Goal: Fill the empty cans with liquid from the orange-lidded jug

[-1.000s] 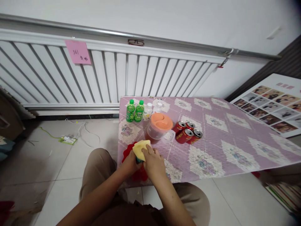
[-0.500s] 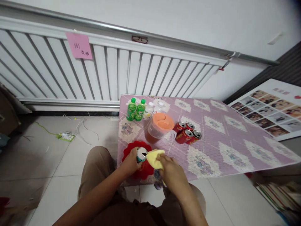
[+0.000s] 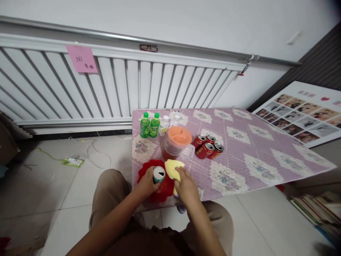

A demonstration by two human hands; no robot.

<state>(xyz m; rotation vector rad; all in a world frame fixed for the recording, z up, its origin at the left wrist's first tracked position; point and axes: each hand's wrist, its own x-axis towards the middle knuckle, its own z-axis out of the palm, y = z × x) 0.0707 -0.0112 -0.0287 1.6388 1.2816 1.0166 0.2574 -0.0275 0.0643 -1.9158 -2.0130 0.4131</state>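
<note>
My left hand [image 3: 147, 184] is wrapped round an opened drink can [image 3: 159, 173] with a silver top and a teal side. The can is above a red scalloped tray [image 3: 163, 192] at the near left of the table. In my right hand [image 3: 185, 183] a yellow cloth [image 3: 172, 168] is pinched, close to the can's right side but apart from it. Just beyond the cloth stands a clear pitcher [image 3: 170, 150] with an orange lid [image 3: 179, 135] and brown liquid inside.
Several red cans [image 3: 204, 150] stand opened right of the pitcher. Behind it are green-capped bottles [image 3: 154, 127] and white-capped bottles [image 3: 164, 124]. A lilac cloth [image 3: 239, 163] covers the table, which meets a radiator [image 3: 114, 85]. A power strip [image 3: 73, 161] lies on the floor at left.
The yellow cloth has moved from the can's rim slightly up and away from it, so the can's whole top shows. My left hand keeps its hold. The camera view has shifted slightly.
</note>
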